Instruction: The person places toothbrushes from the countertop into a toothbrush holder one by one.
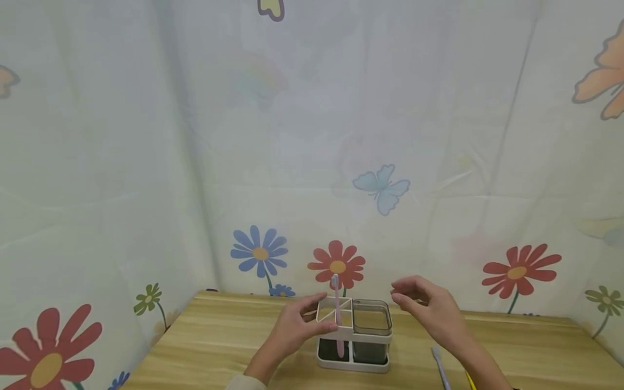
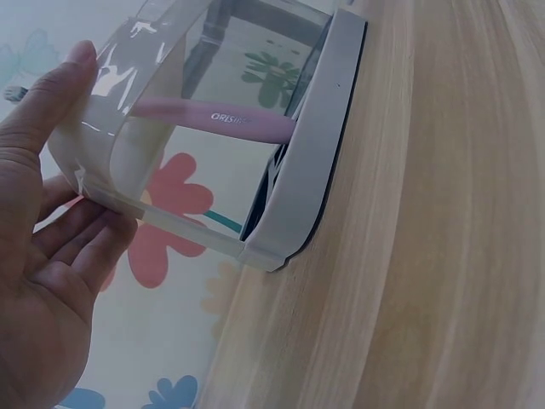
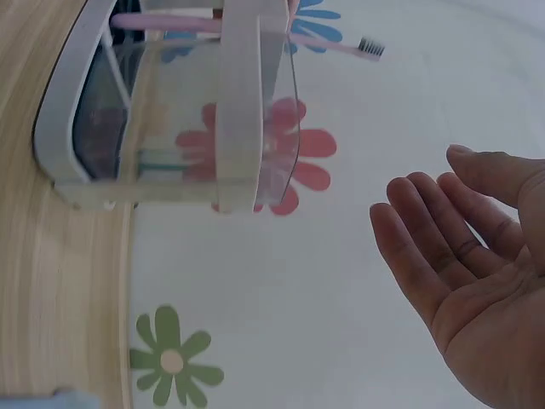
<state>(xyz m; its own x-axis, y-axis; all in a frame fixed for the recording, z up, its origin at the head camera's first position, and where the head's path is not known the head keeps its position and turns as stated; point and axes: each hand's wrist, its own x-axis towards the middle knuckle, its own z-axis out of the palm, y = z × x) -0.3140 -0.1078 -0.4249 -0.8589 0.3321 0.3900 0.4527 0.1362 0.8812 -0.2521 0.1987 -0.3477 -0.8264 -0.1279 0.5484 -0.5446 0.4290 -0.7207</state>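
A white toothbrush holder (image 1: 372, 337) stands upright on the table, with divided slots in its left half and a clear cup (image 1: 372, 320) in its right half. In one slot a pink toothbrush (image 2: 243, 121) stands with its bristles up and its handle end down at the base. My left hand (image 1: 294, 325) grips the holder's upper left side, thumb in front and fingers behind. To the right of the holder, my right hand (image 1: 431, 309) is raised above the table, apart from it. Its fingers (image 3: 426, 230) are loosely bent and hold nothing.
On the wooden table (image 1: 214, 341), a pale purple toothbrush (image 1: 441, 369) lies right of the holder. A yellow thing (image 1: 470, 381), mostly hidden by my right forearm, lies beside it. A curtain (image 1: 292, 135) printed with flowers and butterflies hangs behind the table.
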